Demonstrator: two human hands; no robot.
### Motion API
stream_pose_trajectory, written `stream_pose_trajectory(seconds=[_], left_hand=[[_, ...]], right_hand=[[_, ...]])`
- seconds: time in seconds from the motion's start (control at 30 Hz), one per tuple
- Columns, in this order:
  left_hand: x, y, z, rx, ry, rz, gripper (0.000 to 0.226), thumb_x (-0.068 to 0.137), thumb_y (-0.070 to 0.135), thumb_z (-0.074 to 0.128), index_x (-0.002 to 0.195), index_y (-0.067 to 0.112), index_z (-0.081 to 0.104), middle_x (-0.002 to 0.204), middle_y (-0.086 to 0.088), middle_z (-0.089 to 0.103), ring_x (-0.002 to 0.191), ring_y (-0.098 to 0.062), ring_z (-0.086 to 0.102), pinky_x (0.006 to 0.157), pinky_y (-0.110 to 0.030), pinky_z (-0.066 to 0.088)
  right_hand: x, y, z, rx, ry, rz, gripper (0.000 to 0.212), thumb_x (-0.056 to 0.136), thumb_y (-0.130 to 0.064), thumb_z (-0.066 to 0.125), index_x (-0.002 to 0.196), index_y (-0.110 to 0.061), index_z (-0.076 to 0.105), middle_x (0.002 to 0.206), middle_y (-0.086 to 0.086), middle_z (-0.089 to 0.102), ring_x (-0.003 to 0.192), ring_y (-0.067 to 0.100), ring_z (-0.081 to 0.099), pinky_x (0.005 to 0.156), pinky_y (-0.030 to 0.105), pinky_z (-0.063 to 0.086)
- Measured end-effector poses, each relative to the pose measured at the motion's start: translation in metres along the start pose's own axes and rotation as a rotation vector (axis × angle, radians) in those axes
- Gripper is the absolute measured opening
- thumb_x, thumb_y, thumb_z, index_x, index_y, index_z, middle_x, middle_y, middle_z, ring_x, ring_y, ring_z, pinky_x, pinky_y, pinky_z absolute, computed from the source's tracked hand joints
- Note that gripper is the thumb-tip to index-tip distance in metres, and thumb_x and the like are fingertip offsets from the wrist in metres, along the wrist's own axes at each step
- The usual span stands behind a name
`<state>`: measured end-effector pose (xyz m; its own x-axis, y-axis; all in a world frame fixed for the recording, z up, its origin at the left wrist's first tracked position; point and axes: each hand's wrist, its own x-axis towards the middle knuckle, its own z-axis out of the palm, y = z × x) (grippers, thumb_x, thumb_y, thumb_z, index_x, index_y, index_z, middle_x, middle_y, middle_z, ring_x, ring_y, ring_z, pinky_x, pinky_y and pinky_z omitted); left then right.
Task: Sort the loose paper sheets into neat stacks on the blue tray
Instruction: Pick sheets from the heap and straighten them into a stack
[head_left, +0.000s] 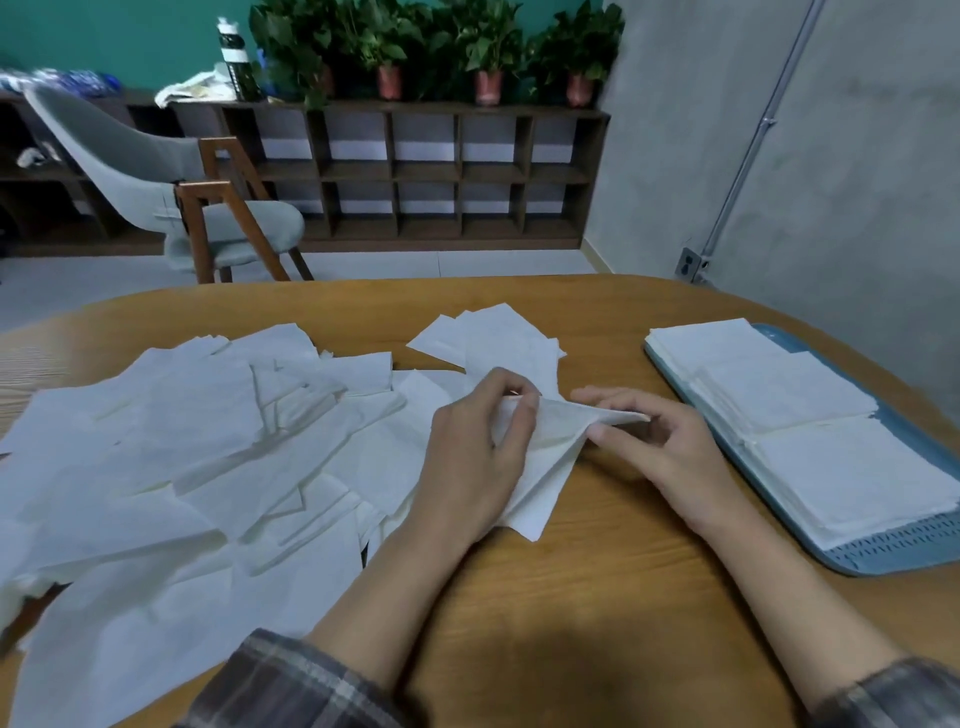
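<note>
Paper sheets (182, 441) are white, tray (893, 548) blue, table (597, 597) tan wood-grain, sleeves (291, 686) grey plaid.

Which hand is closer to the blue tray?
Right. The right hand holds the paper sheet just beside the blue tray; the left hand grips it farther away, next to the loose pile.

Dim even indoor light, soft shadow at bottom, wide-angle edge warping

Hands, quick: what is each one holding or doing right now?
Left hand: pinches one loose paper sheet at its upper edge.
Right hand: pinches the same sheet at its far corner.
</note>
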<state>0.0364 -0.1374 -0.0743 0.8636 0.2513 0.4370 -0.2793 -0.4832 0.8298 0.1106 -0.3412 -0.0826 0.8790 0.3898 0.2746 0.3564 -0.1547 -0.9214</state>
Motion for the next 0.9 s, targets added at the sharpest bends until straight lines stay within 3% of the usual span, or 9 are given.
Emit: stream_pose_trajectory(seconds=[0.13, 0.2, 0.27, 0.4, 0.5, 0.57, 0.63, 0.8, 0.9], left_hand=[[-0.001, 0.001, -0.001, -0.076, 0.046, -0.003, 0.008, 0.105, 0.021, 0.064, 0.101, 0.020, 0.072, 0.086, 0.022, 0.070, 0.068, 0.002, 0.059, 0.065, -0.010, 0.038], [-0.002, 0.001, 0.000, -0.106, 0.070, -0.019, 0.009, 0.105, 0.022, 0.065, 0.100, 0.022, 0.072, 0.090, 0.019, 0.072, 0.068, -0.006, 0.061, 0.064, -0.013, 0.041], [-0.002, 0.000, 0.001, -0.114, 0.083, -0.037, 0.007, 0.105, 0.023, 0.065, 0.102, 0.025, 0.072, 0.087, 0.014, 0.071, 0.066, -0.016, 0.058, 0.061, -0.018, 0.043], [-0.001, -0.002, 0.002, -0.084, 0.087, -0.051, 0.011, 0.103, 0.022, 0.068, 0.111, 0.029, 0.068, 0.072, 0.008, 0.055, 0.054, -0.010, 0.044, 0.059, -0.015, 0.038], [-0.001, -0.003, 0.002, -0.073, 0.089, -0.064, 0.014, 0.101, 0.020, 0.070, 0.112, 0.027, 0.063, 0.074, 0.022, 0.054, 0.057, -0.008, 0.047, 0.061, -0.014, 0.039], [-0.001, -0.004, 0.003, 0.001, 0.070, -0.007, 0.020, 0.099, 0.020, 0.073, 0.113, 0.025, 0.060, 0.091, 0.022, 0.060, 0.079, -0.005, 0.059, 0.071, -0.016, 0.045], [-0.001, -0.008, 0.002, 0.140, 0.004, 0.121, 0.027, 0.092, 0.024, 0.081, 0.110, 0.023, 0.061, 0.108, 0.015, 0.057, 0.096, -0.006, 0.058, 0.079, -0.015, 0.046], [-0.010, -0.007, -0.001, 0.311, -0.554, 0.113, 0.031, 0.077, 0.057, 0.087, 0.089, 0.033, 0.071, 0.092, 0.015, 0.063, 0.091, -0.007, 0.059, 0.080, -0.031, 0.051], [-0.012, -0.007, 0.003, 0.274, -0.568, 0.131, 0.013, 0.084, 0.041, 0.084, 0.086, 0.031, 0.077, 0.092, 0.012, 0.067, 0.093, -0.010, 0.062, 0.081, -0.038, 0.053]], right_hand=[[-0.003, -0.009, 0.002, 0.194, 0.010, 0.067, 0.008, 0.088, -0.023, 0.081, 0.094, -0.019, 0.077, 0.094, -0.001, 0.075, 0.091, 0.014, 0.069, 0.083, 0.029, 0.050], [-0.003, -0.009, 0.004, 0.258, 0.068, 0.118, 0.019, 0.088, -0.020, 0.081, 0.104, -0.014, 0.075, 0.097, 0.005, 0.076, 0.092, 0.020, 0.071, 0.082, 0.036, 0.052], [-0.004, -0.012, 0.008, 0.264, 0.110, 0.139, 0.032, 0.089, -0.015, 0.078, 0.120, -0.020, 0.068, 0.101, 0.007, 0.080, 0.095, 0.026, 0.075, 0.080, 0.038, 0.059], [-0.006, -0.016, 0.008, 0.267, 0.064, 0.067, 0.064, 0.092, -0.006, 0.076, 0.139, -0.039, 0.047, 0.115, 0.008, 0.077, 0.104, 0.023, 0.076, 0.085, 0.035, 0.063], [-0.005, -0.012, 0.007, 0.070, -0.008, -0.002, 0.034, 0.094, -0.003, 0.074, 0.121, -0.023, 0.072, 0.118, -0.006, 0.076, 0.115, 0.010, 0.069, 0.095, 0.022, 0.052], [-0.004, -0.008, 0.007, -0.055, 0.024, 0.018, 0.024, 0.096, -0.002, 0.071, 0.102, -0.022, 0.082, 0.108, -0.015, 0.079, 0.110, 0.001, 0.068, 0.094, 0.013, 0.046], [-0.002, -0.005, 0.006, -0.101, 0.133, 0.057, 0.027, 0.098, -0.002, 0.068, 0.097, -0.024, 0.083, 0.103, -0.020, 0.079, 0.107, -0.006, 0.067, 0.092, 0.008, 0.044], [0.000, -0.005, -0.002, -0.180, 0.247, 0.083, 0.035, 0.100, -0.001, 0.059, 0.111, -0.027, 0.081, 0.115, -0.029, 0.072, 0.114, -0.021, 0.057, 0.098, -0.001, 0.037], [-0.002, -0.006, -0.002, -0.171, 0.195, 0.068, 0.046, 0.101, 0.003, 0.053, 0.120, -0.031, 0.078, 0.120, -0.035, 0.066, 0.122, -0.019, 0.053, 0.106, 0.006, 0.039]])
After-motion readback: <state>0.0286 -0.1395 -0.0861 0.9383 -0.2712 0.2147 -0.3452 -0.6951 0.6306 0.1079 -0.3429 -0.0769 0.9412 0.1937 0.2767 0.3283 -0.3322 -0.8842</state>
